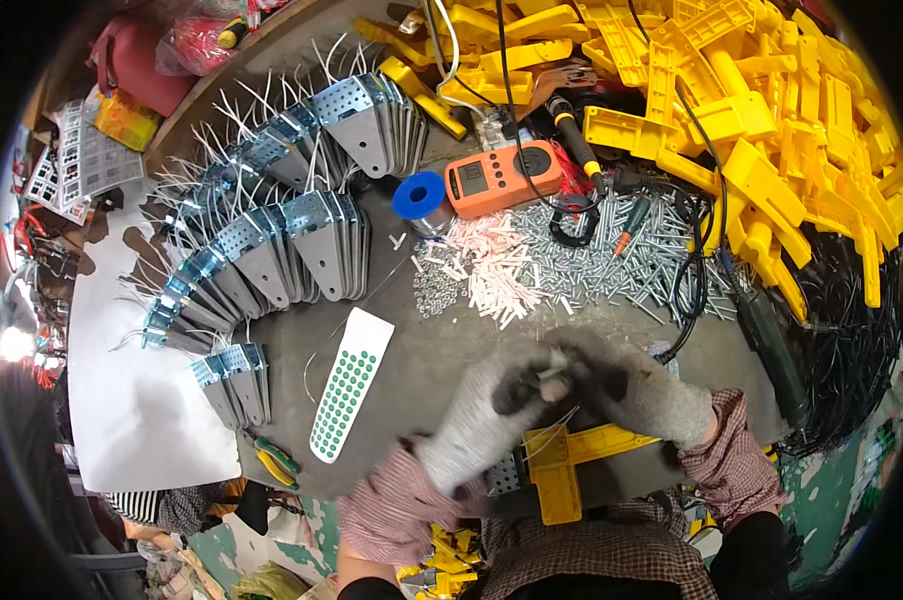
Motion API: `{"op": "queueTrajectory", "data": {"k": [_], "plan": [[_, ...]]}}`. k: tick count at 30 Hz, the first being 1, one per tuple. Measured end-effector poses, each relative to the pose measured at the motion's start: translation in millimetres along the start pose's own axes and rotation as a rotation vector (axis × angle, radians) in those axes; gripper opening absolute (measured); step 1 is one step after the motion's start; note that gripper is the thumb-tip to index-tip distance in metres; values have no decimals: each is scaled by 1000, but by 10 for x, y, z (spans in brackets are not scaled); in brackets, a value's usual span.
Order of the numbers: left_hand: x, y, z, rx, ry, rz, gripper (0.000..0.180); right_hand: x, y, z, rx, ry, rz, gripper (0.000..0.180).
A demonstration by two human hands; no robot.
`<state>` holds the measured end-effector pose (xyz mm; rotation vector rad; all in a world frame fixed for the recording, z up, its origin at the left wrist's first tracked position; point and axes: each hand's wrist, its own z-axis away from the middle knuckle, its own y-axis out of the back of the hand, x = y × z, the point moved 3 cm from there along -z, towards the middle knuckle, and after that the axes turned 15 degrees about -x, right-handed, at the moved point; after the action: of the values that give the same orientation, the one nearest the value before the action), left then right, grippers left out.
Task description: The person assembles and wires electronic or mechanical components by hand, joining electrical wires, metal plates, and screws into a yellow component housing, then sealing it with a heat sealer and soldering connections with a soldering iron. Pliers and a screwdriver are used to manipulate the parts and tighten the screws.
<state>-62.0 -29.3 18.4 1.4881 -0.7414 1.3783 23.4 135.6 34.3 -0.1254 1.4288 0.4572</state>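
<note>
My left hand (487, 400) and my right hand (637, 385), both in grey gloves with dark fingertips, meet in front of me with fingers pinched together. Something small and pale shows between the fingertips, too blurred to name. Just below them a yellow plastic bracket (557, 490) lies near the table's front edge, with a thin white wire by it. Partly hidden by my left sleeve, a perforated metal plate (505, 475) sits beside the bracket. Beyond my hands are piles of pale pink sleeves (492, 265) and silvery screws (612, 255).
Rows of grey metal plates with wires (262, 255) stand at left. A sheet of green round stickers (347, 390), pliers (276, 462), a solder spool (422, 200) and an orange meter (502, 178) lie around. Yellow brackets (752, 120) heap at far right, near a dark-handled tool (772, 350).
</note>
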Motion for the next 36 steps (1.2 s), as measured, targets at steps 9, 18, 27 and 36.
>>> {"op": "queueTrajectory", "data": {"k": [9, 18, 27, 36], "plan": [[-325, 1322, -446, 137, 138, -1180, 18, 200, -21, 20, 122, -18, -199, 19], [-78, 999, -190, 405, 105, -998, 22, 261, -3, 22, 116, -47, -366, 20], [-401, 1281, -433, 265, 258, -1019, 17, 153, -17, 16, 73, -137, -481, 19], [64, 745, -195, 279, 53, -642, 24, 255, -7, -27, 120, 24, -451, 19]]}}
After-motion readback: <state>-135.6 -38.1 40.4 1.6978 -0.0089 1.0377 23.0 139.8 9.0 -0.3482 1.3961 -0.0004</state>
